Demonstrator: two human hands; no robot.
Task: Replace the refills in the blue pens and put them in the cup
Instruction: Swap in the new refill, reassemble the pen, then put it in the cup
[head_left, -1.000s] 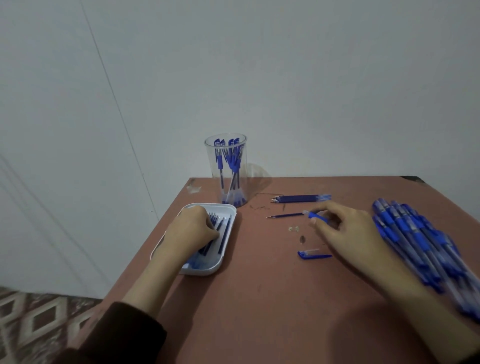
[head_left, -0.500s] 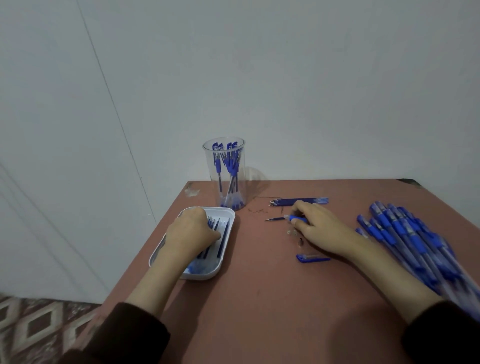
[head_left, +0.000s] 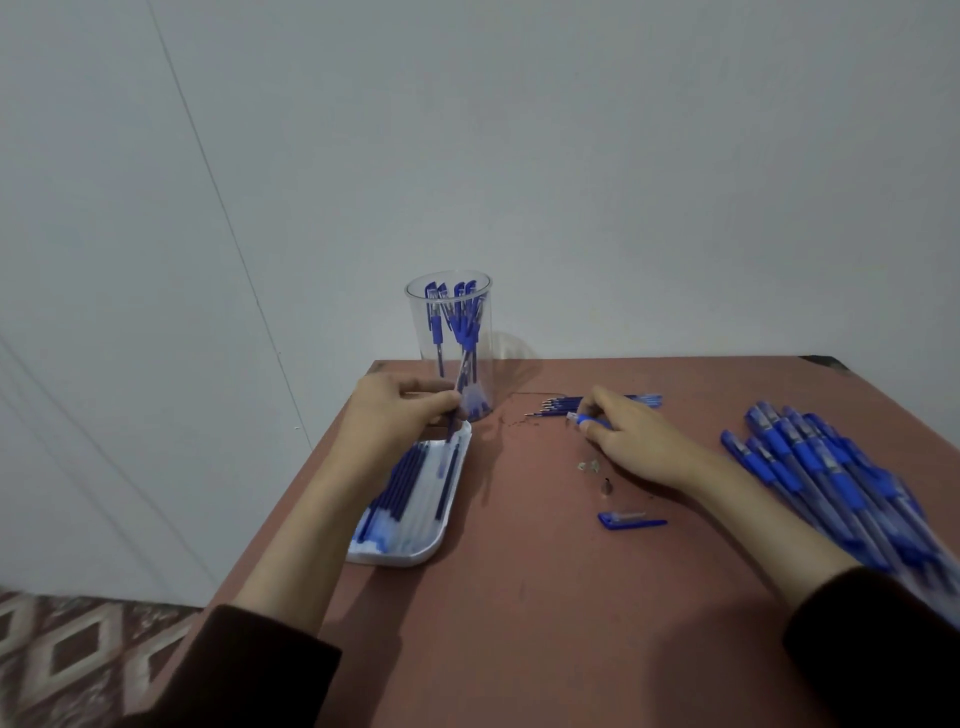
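Observation:
A clear plastic cup (head_left: 450, 296) with several blue pens stands at the table's far left. In front of it lies a white tray (head_left: 415, 551) of dark blue refills. My left hand (head_left: 395, 415) is raised over the tray's far end and pinches one refill (head_left: 451, 428) that points down. My right hand (head_left: 631, 439) rests on the table and holds a blue pen barrel (head_left: 584, 420) beside a small row of used refills (head_left: 558, 404). A blue pen cap (head_left: 628, 520) and small pen parts (head_left: 592, 466) lie near my right wrist.
A large heap of blue pens (head_left: 831, 467) covers the right side of the reddish table (head_left: 545, 623). The white wall rises right behind the table. A patterned floor (head_left: 62, 654) shows beyond the table's left edge.
My left hand has lifted out of the tray with one refill pinched in it. My right hand has slid further left and away from me, holding the pen barrel near the used refills.

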